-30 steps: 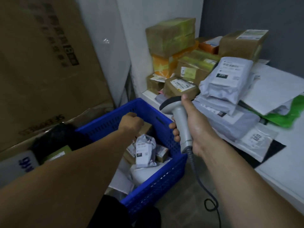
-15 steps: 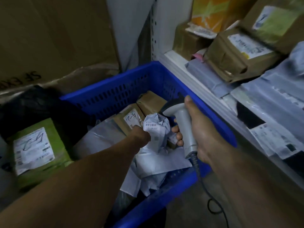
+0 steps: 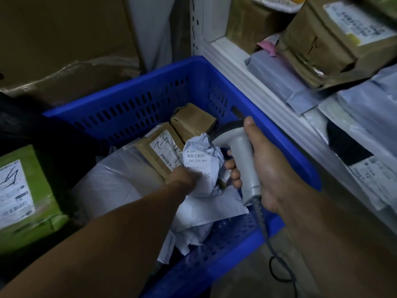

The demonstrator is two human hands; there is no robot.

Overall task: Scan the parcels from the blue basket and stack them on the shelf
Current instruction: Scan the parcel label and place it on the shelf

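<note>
Grey parcel [image 3: 202, 166] reads 231-239-K01 (under a barcode [image 3: 196, 156]).

Forearms [image 3: 111, 244] bare to frame edge; left hand [image 3: 182, 178], right hand [image 3: 270, 168] bare.

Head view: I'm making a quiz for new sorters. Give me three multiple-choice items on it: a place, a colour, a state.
1. Where is the grey parcel? A on the shelf; B in the basket; C on the floor.
2. What colour is the basket? A blue; B red; C green.
3. The right hand is: A open; B gripping a box; C gripping the scanner.
Answers: B, the left hand grips it inside the basket's walls. A, its walls are blue. C, its fingers curl round the scanner's handle.
</note>
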